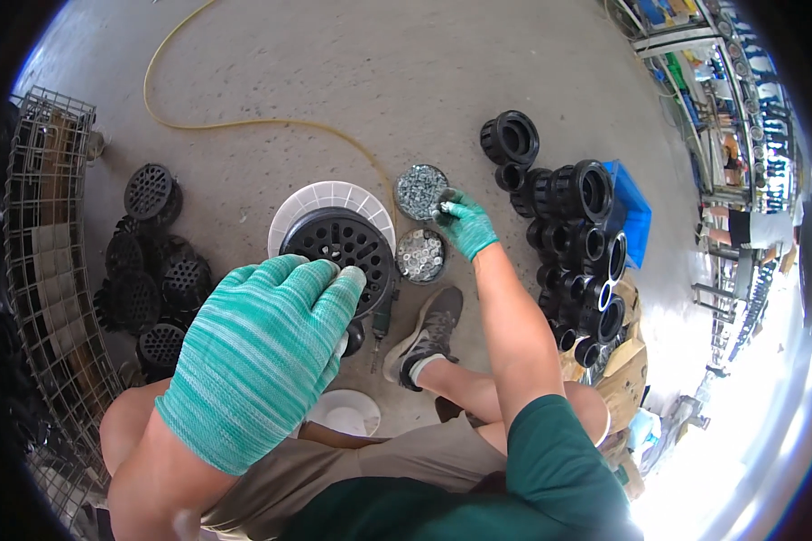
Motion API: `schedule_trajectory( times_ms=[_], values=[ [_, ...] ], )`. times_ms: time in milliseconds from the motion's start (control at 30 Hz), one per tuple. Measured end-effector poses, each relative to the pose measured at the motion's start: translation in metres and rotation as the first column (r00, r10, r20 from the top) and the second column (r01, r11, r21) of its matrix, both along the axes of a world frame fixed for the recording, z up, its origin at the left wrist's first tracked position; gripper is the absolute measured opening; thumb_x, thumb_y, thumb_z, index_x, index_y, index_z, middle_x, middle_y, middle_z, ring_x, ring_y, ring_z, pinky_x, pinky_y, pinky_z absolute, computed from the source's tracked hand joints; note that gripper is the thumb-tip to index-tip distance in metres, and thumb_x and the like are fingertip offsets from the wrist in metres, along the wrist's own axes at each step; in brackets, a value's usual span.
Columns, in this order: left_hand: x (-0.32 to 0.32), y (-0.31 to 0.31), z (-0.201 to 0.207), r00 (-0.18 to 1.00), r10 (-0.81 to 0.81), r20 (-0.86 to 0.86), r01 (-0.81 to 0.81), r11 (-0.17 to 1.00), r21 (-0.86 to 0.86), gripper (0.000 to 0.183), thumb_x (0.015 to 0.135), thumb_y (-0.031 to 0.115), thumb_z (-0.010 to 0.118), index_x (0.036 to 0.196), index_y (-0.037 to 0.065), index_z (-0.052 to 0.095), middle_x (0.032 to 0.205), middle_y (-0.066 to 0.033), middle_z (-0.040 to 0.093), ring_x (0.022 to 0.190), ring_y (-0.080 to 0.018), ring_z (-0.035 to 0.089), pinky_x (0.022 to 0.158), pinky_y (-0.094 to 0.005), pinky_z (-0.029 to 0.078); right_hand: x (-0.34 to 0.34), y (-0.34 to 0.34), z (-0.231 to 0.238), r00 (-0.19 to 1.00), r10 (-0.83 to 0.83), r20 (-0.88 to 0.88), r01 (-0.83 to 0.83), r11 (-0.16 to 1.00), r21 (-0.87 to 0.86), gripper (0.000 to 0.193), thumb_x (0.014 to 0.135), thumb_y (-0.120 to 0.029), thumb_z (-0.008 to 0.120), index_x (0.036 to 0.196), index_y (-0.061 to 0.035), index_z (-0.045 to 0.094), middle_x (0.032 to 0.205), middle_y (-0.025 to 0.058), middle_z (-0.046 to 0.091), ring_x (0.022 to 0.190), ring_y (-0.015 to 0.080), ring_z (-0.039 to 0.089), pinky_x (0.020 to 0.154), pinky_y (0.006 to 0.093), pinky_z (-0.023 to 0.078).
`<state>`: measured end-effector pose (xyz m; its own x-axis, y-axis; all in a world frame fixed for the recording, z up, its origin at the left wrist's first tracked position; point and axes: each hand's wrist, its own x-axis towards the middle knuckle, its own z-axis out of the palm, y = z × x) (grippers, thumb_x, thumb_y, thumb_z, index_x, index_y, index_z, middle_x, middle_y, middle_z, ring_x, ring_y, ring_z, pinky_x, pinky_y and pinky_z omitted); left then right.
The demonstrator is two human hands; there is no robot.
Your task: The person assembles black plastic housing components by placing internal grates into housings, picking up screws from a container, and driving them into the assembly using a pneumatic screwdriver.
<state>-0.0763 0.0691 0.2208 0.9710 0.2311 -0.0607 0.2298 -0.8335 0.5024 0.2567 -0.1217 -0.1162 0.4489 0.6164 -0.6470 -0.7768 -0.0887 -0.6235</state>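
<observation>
Grate [363, 242] partly out of sight behind fingers [342, 290] of left hand [253, 361].

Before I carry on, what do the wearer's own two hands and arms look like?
The left hand wears a green knitted glove with pale stripes and greyish fingertips. The right hand wears a similar green glove, with dark patches at the fingers. A dark green fabric short sleeve covers the right upper arm; the right forearm is bare.
</observation>
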Motion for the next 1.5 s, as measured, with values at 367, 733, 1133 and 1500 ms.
schedule_trajectory(
  times_ms=[367, 733, 1133, 1500],
  values=[
    [0.003, -0.004, 0.001, 1.000, -0.013, 0.018, 0.013, 1.000, 0.027, 0.046, 0.080, 0.009, 0.075, 0.124, 0.001, 0.065, 0.113, -0.0157, 0.069, 0.099, -0.0342, 0.067, 0.086, -0.0431, 0.055, -0.012, -0.035, -0.003, 0.978, 0.153, 0.139, -0.115, 0.962, -0.248, 0.014, 0.094, -0.014, 0.062, 0.102, -0.0056, 0.070, 0.077, 0.0065, 0.068, 0.064, 0.0208, 0.065, 0.056, 0.0345, 0.055],
    [0.006, -0.001, -0.002, 1.000, 0.011, -0.006, -0.011, 1.000, 0.008, 0.049, 0.079, 0.007, 0.076, 0.127, 0.003, 0.063, 0.114, -0.0142, 0.068, 0.099, -0.0342, 0.066, 0.087, -0.0433, 0.054, -0.091, -0.040, -0.013, -0.037, 0.997, 0.067, -0.063, 0.065, -0.996, 0.034, 0.093, -0.034, 0.066, 0.121, -0.0151, 0.063, 0.108, 0.0162, 0.072, 0.101, 0.0373, 0.069, 0.085, 0.0508, 0.055],
    [0.014, -0.004, -0.003, 1.000, 0.006, -0.019, -0.006, 1.000, 0.013, 0.049, 0.078, 0.008, 0.077, 0.125, 0.003, 0.064, 0.114, -0.0140, 0.068, 0.101, -0.0331, 0.067, 0.089, -0.0428, 0.055, -0.087, -0.055, -0.036, -0.006, 0.984, 0.180, -0.077, 0.179, -0.981, 0.025, 0.093, -0.034, 0.062, 0.109, -0.0158, 0.069, 0.102, 0.0173, 0.072, 0.093, 0.0398, 0.069, 0.081, 0.0527, 0.054],
    [0.012, -0.005, -0.010, 0.999, -0.008, -0.041, 0.009, 1.000, 0.023, 0.050, 0.079, 0.009, 0.077, 0.127, 0.003, 0.063, 0.115, -0.0140, 0.068, 0.102, -0.0326, 0.067, 0.089, -0.0423, 0.055, -0.101, -0.043, -0.029, 0.081, 0.987, 0.141, -0.086, 0.148, -0.985, 0.035, 0.091, -0.042, 0.066, 0.114, -0.0151, 0.068, 0.107, 0.0179, 0.072, 0.098, 0.0381, 0.069, 0.085, 0.0513, 0.054]
  ],
)
